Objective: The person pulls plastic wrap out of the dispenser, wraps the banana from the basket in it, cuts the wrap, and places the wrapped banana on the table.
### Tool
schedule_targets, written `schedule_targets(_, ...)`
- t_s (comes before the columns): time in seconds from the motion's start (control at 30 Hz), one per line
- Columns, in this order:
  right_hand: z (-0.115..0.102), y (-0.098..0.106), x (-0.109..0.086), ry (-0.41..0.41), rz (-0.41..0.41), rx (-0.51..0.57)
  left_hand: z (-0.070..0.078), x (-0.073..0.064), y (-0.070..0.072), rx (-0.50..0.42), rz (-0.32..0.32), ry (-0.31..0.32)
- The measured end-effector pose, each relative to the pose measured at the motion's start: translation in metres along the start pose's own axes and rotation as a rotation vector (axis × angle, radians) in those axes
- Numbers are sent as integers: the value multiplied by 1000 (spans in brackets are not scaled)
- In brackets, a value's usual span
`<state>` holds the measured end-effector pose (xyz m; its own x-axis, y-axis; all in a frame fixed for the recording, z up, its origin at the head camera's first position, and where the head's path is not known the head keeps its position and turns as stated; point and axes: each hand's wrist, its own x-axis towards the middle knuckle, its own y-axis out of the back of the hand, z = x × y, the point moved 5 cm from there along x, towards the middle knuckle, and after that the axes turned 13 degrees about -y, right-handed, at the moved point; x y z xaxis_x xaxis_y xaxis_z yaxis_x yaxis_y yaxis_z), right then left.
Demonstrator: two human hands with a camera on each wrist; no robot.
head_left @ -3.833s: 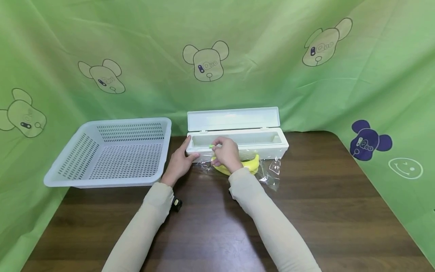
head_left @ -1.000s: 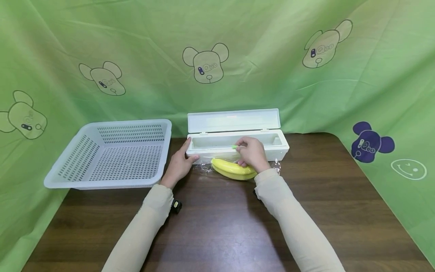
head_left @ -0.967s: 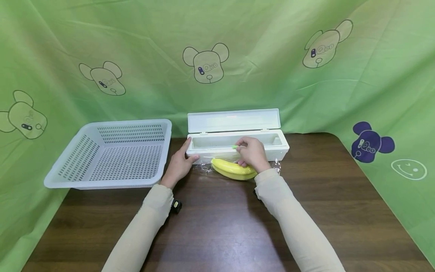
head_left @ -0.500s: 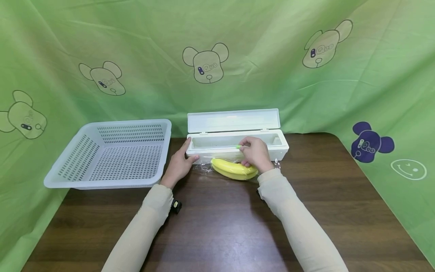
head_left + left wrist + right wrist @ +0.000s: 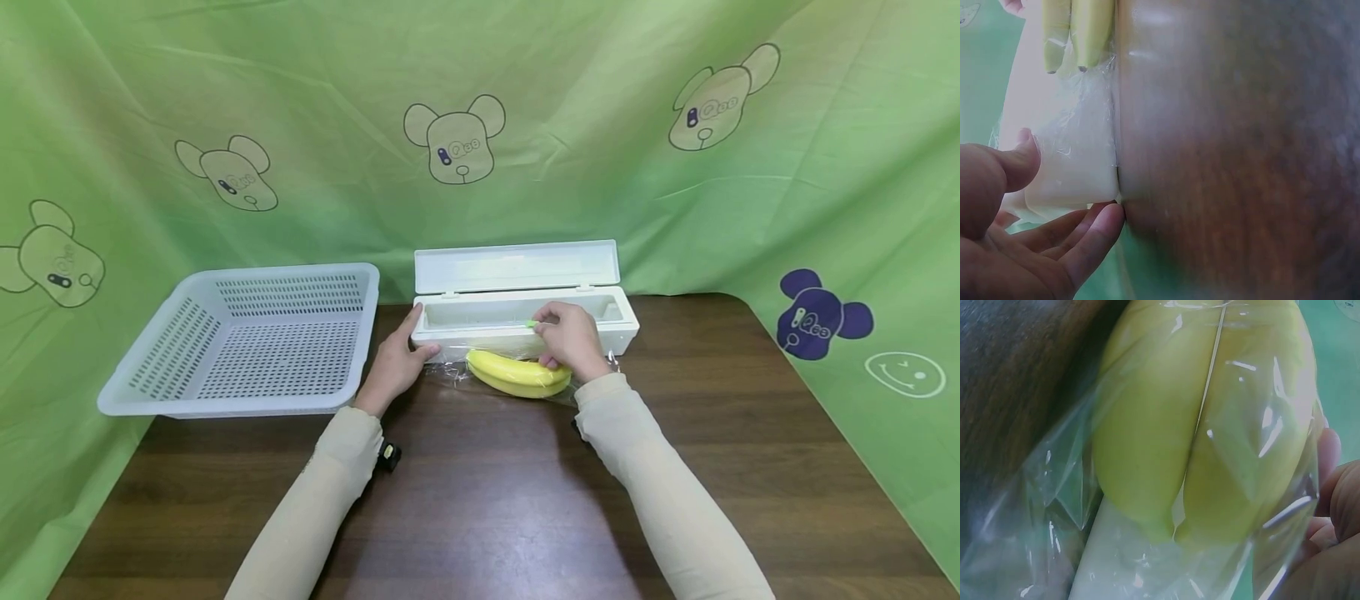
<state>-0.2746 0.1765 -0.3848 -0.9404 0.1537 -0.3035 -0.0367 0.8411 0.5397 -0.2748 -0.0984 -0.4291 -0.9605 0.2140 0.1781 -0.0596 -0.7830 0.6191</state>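
Note:
In the head view, a long white cling film dispenser [image 5: 525, 342] lies on the table with its lid raised. My left hand [image 5: 396, 362] holds its left end, with the thumb at the front and fingers round the end, as the left wrist view shows at the dispenser's corner [image 5: 1075, 181]. My right hand [image 5: 573, 340] pinches a small green slide cutter [image 5: 531, 324] on the front rim, right of the middle. Yellow bananas [image 5: 517, 375] lie before the dispenser, covered by clear cling film [image 5: 1060, 487]. The right hand and wrist hide part of the film's right side.
A white perforated basket [image 5: 360, 350] stands to the left, close to my left hand. The brown wooden table [image 5: 480, 500] reaches toward me. Behind it hangs a green printed cloth [image 5: 562, 192], just past the raised lid [image 5: 517, 265].
My right hand has slid rightward along the dispenser's front rim with the green slide cutter, at first far, lately only slightly. More of the bananas shows. The left hand stays put.

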Motion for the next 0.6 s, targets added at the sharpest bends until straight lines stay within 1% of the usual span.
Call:
schedule_targets(0.27, 2, 7, 1, 12, 10, -24, 1, 0, 1, -2, -5, -8)
schedule_targets(0.6, 8, 14, 3, 11, -6, -12, -2, 1, 1, 17, 3, -26)
